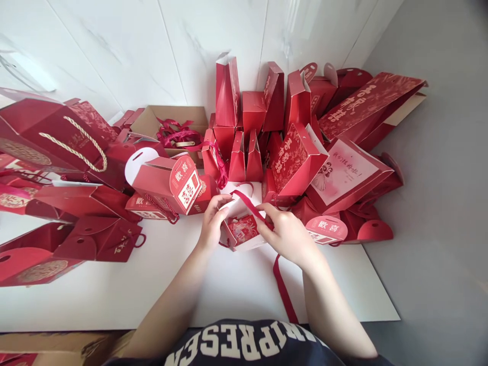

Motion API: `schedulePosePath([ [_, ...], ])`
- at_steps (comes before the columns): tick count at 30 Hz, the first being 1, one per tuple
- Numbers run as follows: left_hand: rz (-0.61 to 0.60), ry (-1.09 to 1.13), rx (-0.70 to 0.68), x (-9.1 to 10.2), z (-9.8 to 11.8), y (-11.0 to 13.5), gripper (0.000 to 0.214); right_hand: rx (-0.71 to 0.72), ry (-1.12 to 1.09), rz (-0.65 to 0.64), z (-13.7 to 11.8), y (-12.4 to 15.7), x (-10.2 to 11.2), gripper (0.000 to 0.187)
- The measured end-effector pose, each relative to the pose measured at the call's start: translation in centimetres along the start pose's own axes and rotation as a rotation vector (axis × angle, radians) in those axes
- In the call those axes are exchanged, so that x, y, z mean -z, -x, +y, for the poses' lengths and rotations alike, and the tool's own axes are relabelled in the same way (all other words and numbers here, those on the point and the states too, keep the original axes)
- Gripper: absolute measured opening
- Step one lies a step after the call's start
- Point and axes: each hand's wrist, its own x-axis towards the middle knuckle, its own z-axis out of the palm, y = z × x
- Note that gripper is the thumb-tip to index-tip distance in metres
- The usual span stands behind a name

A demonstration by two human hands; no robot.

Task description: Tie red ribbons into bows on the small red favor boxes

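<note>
A small red gift box (232, 240) stands on the white table with its top flaps spread, showing a red printed packet (244, 229) inside. At its left side, my left hand (214, 219) is closed, thumb and index finger pinching the pale inner flap close to one end of a dark red ribbon (247, 202). My right hand (284, 233) grips this ribbon over the box's right side, its fingers partly covering the opening. The ribbon slants across the opening, and a loose length trails down the table towards my body. Whether it passes through a flap hole is hard to tell.
Red gift boxes (253, 109) are stacked behind, with more boxes (343, 175) crowded at the right. Bags and boxes (95, 239) fill the left. An open cardboard box (152, 119) holds tangled ribbons (181, 134). A grey wall (438, 203) bounds the table's right end.
</note>
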Motion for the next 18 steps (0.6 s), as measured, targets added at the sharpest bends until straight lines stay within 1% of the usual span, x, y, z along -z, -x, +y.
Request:
schedulePosePath([
  [4, -0.01, -0.036, 0.016, -0.2, 0.2, 0.1, 0.029, 0.021, -0.094, 0.046, 0.5, 0.0, 0.0, 0.028],
  [8, -0.006, -0.098, -0.008, -0.6, 0.4, 0.1, 0.034, 0.068, -0.223, 0.127, 1.0, -0.2, -0.4, 0.027],
  [11, 0.005, -0.082, -0.009, -0.7, 0.2, 0.1, 0.033, 0.108, -0.287, 0.153, 1.2, -0.2, -0.3, 0.025],
  [14, 0.017, -0.038, -0.051, -0.4, -0.1, 0.3, 0.034, 0.156, -0.323, 0.099, 1.2, 0.0, -0.1, 0.024],
  [18, 0.012, -0.005, -0.08, 0.0, -0.4, 0.4, 0.036, 0.16, -0.374, -0.006, 1.4, 0.2, -0.1, 0.033],
])
